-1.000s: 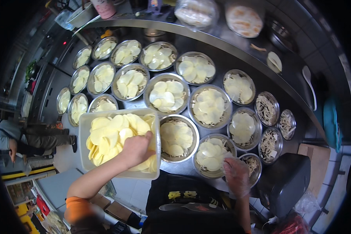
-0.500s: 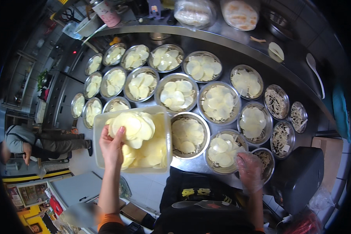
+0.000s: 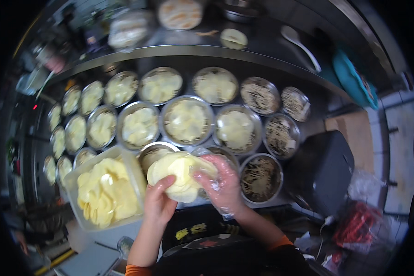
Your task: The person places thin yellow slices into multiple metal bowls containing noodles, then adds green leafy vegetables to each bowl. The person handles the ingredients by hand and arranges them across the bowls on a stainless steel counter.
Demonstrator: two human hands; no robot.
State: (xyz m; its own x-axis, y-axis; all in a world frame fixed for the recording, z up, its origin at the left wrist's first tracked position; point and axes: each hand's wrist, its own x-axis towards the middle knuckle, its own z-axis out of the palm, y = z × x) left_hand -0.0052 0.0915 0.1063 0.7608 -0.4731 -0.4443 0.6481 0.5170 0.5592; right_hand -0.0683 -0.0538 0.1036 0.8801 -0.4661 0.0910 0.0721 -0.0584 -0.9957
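Note:
A thick stack of thin pale-yellow potato slices (image 3: 181, 171) is between my hands, over the front row of bowls. My bare left hand (image 3: 159, 198) grips its lower left side, thumb on top. My right hand (image 3: 223, 181), in a clear plastic glove, is closed on the stack's right side. Left of my hands stands a translucent plastic tub (image 3: 136, 177) of more slices. Below the stack, a metal bowl (image 3: 157, 148) and another behind my right hand are partly hidden. To the right, a metal bowl (image 3: 261, 178) holds pale, stringy food without slices.
Several metal bowls topped with slices, such as the middle bowl (image 3: 187, 120), stand in rows. More bowls of stringy food (image 3: 282, 134) are at right, beside a dark box-shaped object (image 3: 324, 170). A raised shelf (image 3: 179, 50) runs behind, carrying a white spoon (image 3: 301, 46).
My view has swung to the right. My left hand has carried the slices rightward from over the tub, and my right hand has left a bowl and taken hold of them too.

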